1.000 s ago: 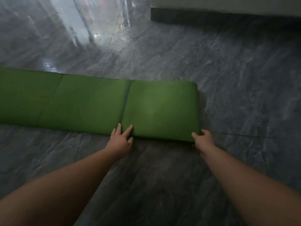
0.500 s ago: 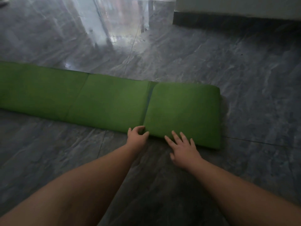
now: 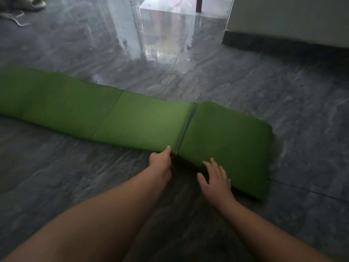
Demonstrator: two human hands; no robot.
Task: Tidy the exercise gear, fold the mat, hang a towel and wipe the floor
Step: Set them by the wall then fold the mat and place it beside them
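Both forearms reach in from the bottom edge; hands are apart, each at the near edge of the green mat. Left hand is curled at the mat's near edge right by the seam where the folded stack meets the flat run, thumb on top; looks like a pinch on the edge, but the fingers are hidden underneath so can't confirm the grip. Right hand is flat and spread, fingertips resting on the near edge of the folded section, not gripping. That folded section sits at the mat's right end, thicker than the rest, rounded corners. The remainder lies flat on the grey tiled floor, running off frame to the left, with crease lines marking at least two more panels. Step in hand, as I read it: mat fold, partway, one end folded, most of the length unfolded. Next move probably calls for lifting or flipping the stack over onto the adjacent panel at the seam, both hands keeping edges square so the stack doesn't skew. Far side: glossy floor with window glare, a pale wall base at top right, a sandal and a white cord at top left. No towel or wiping cloth in view.
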